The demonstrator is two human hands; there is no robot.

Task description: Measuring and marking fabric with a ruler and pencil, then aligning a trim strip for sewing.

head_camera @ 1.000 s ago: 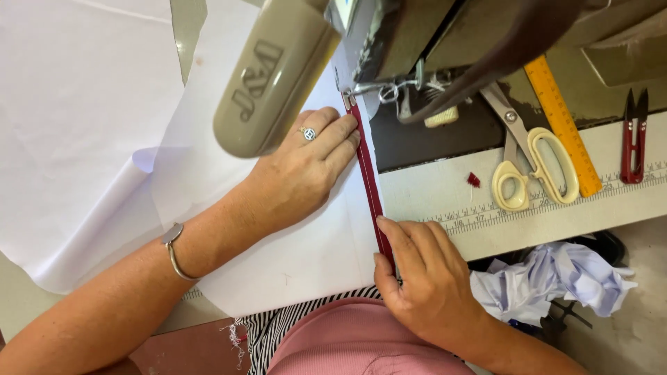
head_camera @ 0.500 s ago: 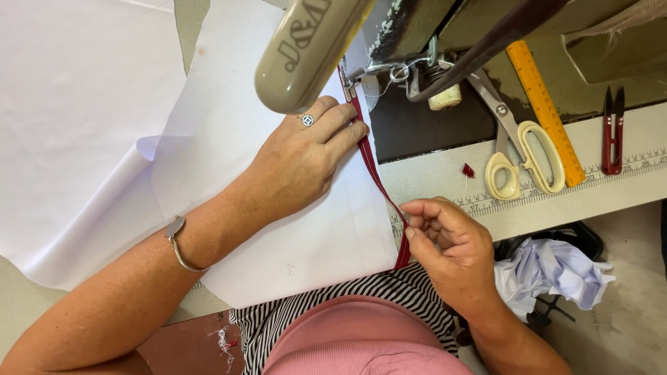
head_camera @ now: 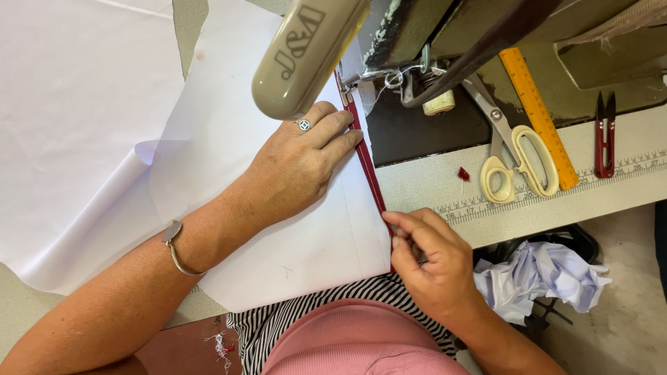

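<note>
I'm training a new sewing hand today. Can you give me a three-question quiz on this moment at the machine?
1. True or false: the left hand lies flat on the white fabric.
2. What does the right hand pinch? A) scissors B) dark red strip C) ruler
3. Which tool lies between the scissors and the red thread snips?

Key: 1 true. 2 B, the dark red strip. 3 the orange ruler.

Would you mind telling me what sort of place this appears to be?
Probably a sewing or tailoring workshop: a sewing machine stands over white fabric, and scissors and an orange ruler lie on a table with a printed measuring scale.
</note>
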